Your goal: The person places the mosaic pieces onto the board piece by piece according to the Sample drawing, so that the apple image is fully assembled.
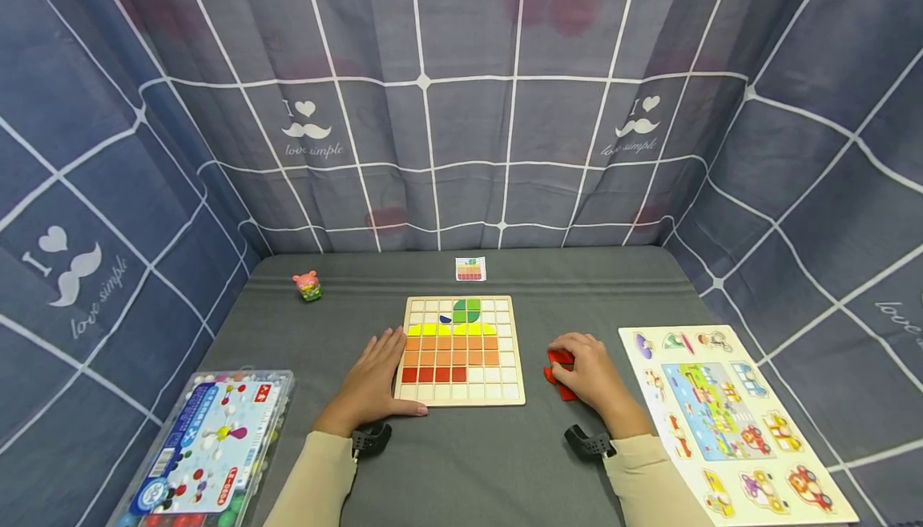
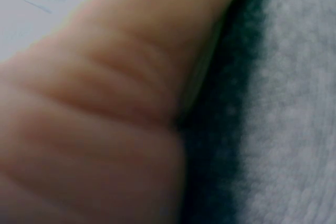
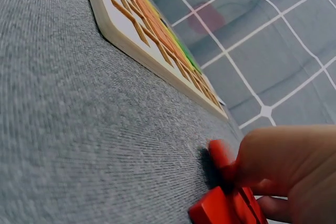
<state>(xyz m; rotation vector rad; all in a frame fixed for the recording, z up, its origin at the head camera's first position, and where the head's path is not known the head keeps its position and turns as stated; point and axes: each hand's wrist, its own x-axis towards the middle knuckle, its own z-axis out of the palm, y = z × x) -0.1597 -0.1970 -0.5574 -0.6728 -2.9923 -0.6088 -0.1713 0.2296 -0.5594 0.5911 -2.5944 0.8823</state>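
Observation:
A wooden grid board (image 1: 510, 351) lies on the table, with red, orange, yellow and green tiles and one small blue piece set in its cells. Along its left edge rests my left hand (image 1: 371, 379), fingers straight and thumb by the near edge; that hand looks blurred in the left wrist view. To the right of the board my right hand (image 1: 594, 373) bends over a small cluster of red tiles (image 1: 566, 392). Seen from the right wrist, its curled fingertips pinch one red tile (image 3: 219, 153), with other red tiles (image 3: 212, 208) right below.
A small pattern card (image 1: 471, 269) lies behind the board. At the back left stands a pink-headed figurine (image 1: 308, 285). A clear box of molecule model parts (image 1: 209, 439) is at the near left, and a picture puzzle board (image 1: 649, 415) at the right. Grid-patterned curtains (image 1: 461, 126) enclose the table.

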